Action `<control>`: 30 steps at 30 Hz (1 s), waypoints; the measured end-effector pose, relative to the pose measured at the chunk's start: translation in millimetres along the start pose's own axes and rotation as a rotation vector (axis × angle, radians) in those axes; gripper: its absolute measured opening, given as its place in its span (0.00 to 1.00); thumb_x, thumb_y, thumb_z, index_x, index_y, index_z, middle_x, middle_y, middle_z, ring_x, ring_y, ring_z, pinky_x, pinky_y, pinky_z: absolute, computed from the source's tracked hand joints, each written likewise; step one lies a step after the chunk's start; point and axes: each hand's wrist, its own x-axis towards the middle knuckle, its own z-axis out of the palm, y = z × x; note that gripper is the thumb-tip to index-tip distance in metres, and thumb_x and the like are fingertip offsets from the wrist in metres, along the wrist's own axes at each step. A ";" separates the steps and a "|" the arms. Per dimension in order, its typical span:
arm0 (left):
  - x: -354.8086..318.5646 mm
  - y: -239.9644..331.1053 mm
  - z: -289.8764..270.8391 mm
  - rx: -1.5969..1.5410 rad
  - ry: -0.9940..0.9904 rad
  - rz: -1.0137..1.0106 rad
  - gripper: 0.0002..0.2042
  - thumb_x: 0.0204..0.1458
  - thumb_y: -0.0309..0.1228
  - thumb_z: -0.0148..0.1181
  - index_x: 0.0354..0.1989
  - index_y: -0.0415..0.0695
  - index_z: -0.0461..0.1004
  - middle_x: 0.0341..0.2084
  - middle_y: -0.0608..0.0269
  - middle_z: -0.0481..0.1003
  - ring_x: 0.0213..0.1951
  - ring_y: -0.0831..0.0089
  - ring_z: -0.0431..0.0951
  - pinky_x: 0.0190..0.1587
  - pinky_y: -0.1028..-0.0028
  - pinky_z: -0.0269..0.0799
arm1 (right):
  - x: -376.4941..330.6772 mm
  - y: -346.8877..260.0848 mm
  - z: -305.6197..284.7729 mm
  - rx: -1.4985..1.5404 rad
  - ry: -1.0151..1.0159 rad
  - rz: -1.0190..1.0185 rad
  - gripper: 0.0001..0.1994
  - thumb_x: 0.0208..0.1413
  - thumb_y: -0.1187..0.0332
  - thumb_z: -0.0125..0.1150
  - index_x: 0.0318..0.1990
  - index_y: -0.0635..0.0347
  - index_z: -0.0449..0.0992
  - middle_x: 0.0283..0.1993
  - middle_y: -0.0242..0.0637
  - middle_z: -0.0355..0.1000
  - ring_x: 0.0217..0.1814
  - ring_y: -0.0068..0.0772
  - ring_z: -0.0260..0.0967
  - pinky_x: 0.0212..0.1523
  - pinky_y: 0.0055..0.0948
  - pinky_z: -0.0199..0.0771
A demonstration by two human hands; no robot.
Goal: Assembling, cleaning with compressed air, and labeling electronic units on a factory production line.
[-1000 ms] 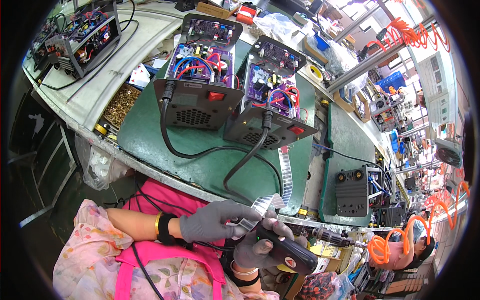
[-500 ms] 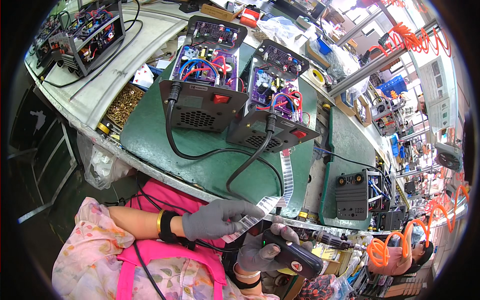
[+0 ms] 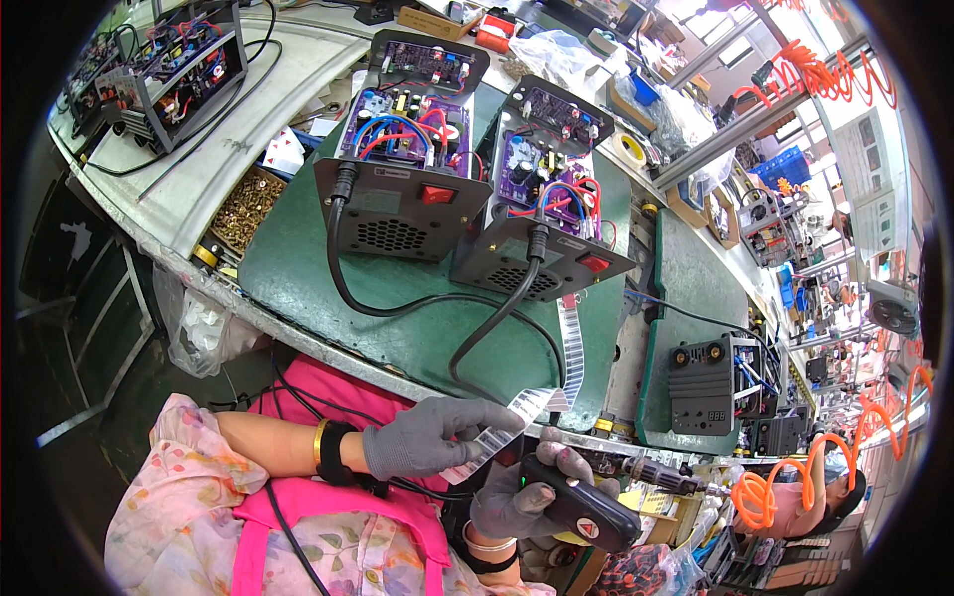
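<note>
My left hand point(image 3: 417, 437), in a grey glove, is closed on a white strip of barcode labels point(image 3: 571, 343), its fingers laid over the lower end. From there the strip runs up over the green mat point(image 3: 397, 343) toward the right one of two open-topped electrical units. In my gloved right hand point(image 3: 512, 500) is a black handheld barcode scanner point(image 3: 593, 514) with a small green light, just below the strip. The left unit point(image 3: 397, 209) and the right unit point(image 3: 547, 253) show purple circuit boards, red switches and thick black power cords.
A tray of brass fittings point(image 3: 248, 211) lies left of the mat. To the right stand a dark finished-looking unit point(image 3: 701, 392) and a power screwdriver point(image 3: 661, 477) with an orange coiled hose point(image 3: 760, 500). Another person point(image 3: 810, 497) is at the far right.
</note>
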 end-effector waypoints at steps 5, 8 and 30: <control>0.3 -3.2 1.7 0.028 0.009 0.008 0.27 0.45 0.13 0.51 0.58 0.41 0.65 0.45 0.66 0.72 0.42 0.82 0.68 0.46 0.78 0.67 | -2.3 7.2 -12.9 -0.034 -0.148 -0.051 0.34 0.59 0.58 0.55 0.64 0.58 0.41 0.44 0.38 0.65 0.43 0.29 0.70 0.55 0.42 0.74; 0.0 -3.5 3.4 -0.045 0.013 0.029 0.27 0.45 0.13 0.51 0.58 0.41 0.65 0.45 0.66 0.71 0.43 0.82 0.68 0.46 0.78 0.66 | 0.0 0.6 -0.2 -0.030 -0.026 -0.018 0.22 0.55 0.54 0.61 0.46 0.63 0.65 0.36 0.38 0.71 0.40 0.33 0.71 0.50 0.39 0.73; 0.2 -19.4 2.5 -0.004 0.118 0.103 0.27 0.43 0.19 0.55 0.57 0.43 0.68 0.24 0.74 0.64 0.26 0.85 0.58 0.27 0.80 0.58 | -10.8 15.2 -10.1 0.029 -0.149 -0.042 0.34 0.58 0.60 0.57 0.65 0.56 0.43 0.46 0.35 0.66 0.42 0.28 0.70 0.51 0.40 0.73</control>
